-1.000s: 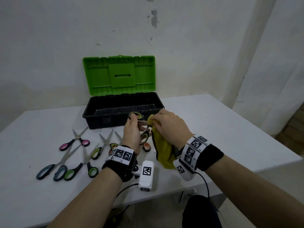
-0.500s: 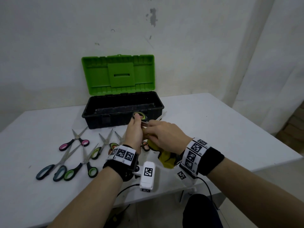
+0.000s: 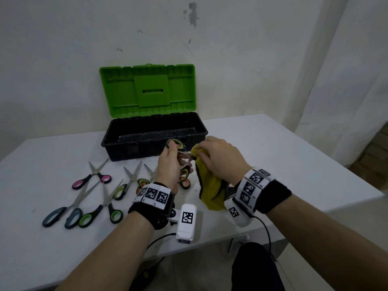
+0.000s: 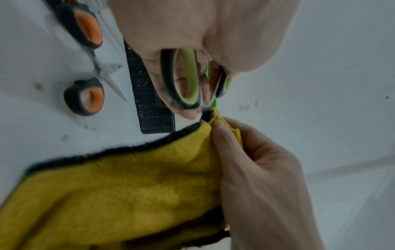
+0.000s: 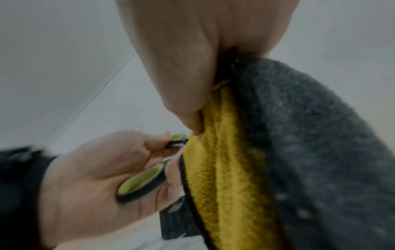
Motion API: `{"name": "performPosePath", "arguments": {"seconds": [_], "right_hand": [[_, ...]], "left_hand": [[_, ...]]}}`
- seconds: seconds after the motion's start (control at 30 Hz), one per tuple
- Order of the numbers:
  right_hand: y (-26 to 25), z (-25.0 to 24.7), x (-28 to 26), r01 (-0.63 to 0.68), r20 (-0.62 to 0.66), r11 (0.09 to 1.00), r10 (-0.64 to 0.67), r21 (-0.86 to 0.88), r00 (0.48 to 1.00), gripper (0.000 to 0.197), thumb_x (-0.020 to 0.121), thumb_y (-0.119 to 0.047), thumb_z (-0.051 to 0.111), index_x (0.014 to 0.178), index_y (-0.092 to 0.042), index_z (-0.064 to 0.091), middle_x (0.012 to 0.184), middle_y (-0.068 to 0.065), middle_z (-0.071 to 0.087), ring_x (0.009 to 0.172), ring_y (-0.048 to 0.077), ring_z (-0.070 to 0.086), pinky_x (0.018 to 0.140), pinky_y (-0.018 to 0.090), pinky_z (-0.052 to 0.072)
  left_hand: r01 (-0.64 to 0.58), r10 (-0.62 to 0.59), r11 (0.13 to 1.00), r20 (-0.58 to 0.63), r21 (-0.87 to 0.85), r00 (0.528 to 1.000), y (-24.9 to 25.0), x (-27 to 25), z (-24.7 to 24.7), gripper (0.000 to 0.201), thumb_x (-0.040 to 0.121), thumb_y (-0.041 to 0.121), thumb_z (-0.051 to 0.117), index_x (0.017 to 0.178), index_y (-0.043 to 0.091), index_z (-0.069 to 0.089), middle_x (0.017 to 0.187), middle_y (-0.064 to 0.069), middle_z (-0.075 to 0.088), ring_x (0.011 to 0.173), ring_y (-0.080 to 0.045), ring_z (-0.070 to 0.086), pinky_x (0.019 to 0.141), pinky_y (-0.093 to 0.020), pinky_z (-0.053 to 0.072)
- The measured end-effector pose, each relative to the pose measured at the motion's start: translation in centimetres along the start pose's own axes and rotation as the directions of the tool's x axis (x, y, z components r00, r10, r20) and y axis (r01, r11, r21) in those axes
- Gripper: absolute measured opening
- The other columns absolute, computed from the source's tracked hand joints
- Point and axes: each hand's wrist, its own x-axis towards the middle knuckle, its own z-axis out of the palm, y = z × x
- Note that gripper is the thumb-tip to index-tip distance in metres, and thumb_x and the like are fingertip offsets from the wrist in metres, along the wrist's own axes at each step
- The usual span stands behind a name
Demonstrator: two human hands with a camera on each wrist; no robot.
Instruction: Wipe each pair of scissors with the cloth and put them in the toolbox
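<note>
Black-and-lime-handled steel scissors (image 3: 181,156), gripped by the handles in the left hand (image 3: 170,164), are raised just before the open black toolbox with green lid (image 3: 154,135). The right hand (image 3: 220,158) pinches a yellow, dark-edged cloth (image 3: 210,185) around their blades. Five further scissors (image 3: 100,194) lie on the white table (image 3: 273,164).

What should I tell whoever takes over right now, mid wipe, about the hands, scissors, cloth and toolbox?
Left hand grips the green-handled scissors by the handles, in front of the toolbox.
Right hand pinches the yellow cloth around the blades; grip looks firm.
Toolbox open, lid up; no scissors visible inside.
On the table: pink pair, grey pair, two green pairs, orange pair.
Done: nothing boxed, as far as shows.
Left: finish this wipe, box it, then the other five.
</note>
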Motion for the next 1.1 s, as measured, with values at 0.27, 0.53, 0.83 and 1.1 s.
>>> {"name": "performPosePath", "arguments": {"seconds": [0.27,0.53,0.83,1.1], "right_hand": [[-0.8,0.2,0.0,0.035,0.088,0.999,-0.034,-0.012,0.996,0.028,0.101,-0.038,0.039,0.116,-0.028,0.060,0.112,-0.005,0.055,0.100,0.023,0.058,0.080,0.041,0.051],[-0.4,0.0,0.1,0.051,0.081,0.997,-0.046,-0.059,0.996,0.026,0.100,-0.038,0.042,0.115,-0.030,0.061,0.113,-0.006,0.055,0.099,0.022,0.058,0.077,0.040,0.051],[-0.9,-0.1,0.3,0.040,-0.035,0.999,-0.039,0.029,0.999,0.025,0.100,-0.035,0.043,0.114,-0.029,0.063,0.109,-0.006,0.054,0.095,0.023,0.058,0.074,0.042,0.052],[-0.5,0.3,0.7,-0.010,-0.020,1.000,0.010,-0.014,1.000,0.024,0.100,-0.034,0.045,0.115,-0.030,0.063,0.107,-0.004,0.054,0.094,0.024,0.059,0.072,0.039,0.052]], "left_hand": [[-0.081,0.080,0.986,0.016,0.145,0.997,-0.3,-0.5,0.0,0.035,0.105,0.047,0.033,0.099,0.025,0.060,0.074,-0.001,0.055,0.068,-0.017,0.054,0.070,-0.037,0.051],[-0.005,0.007,0.996,-0.029,0.085,1.000,-0.4,-0.3,-0.1,0.034,0.104,0.049,0.035,0.102,0.024,0.059,0.072,-0.004,0.054,0.059,-0.016,0.054,0.066,-0.038,0.050],[0.002,-0.001,1.000,-0.073,0.011,0.997,-0.1,0.0,-0.2,0.033,0.106,0.044,0.035,0.107,0.021,0.058,0.064,0.000,0.061,0.053,-0.013,0.057,0.061,-0.032,0.052],[-0.018,0.021,0.995,-0.027,0.095,0.999,-0.5,0.3,-0.1,0.034,0.104,0.045,0.038,0.100,0.022,0.063,0.063,-0.003,0.060,0.069,-0.027,0.061,0.078,-0.051,0.055]]}}
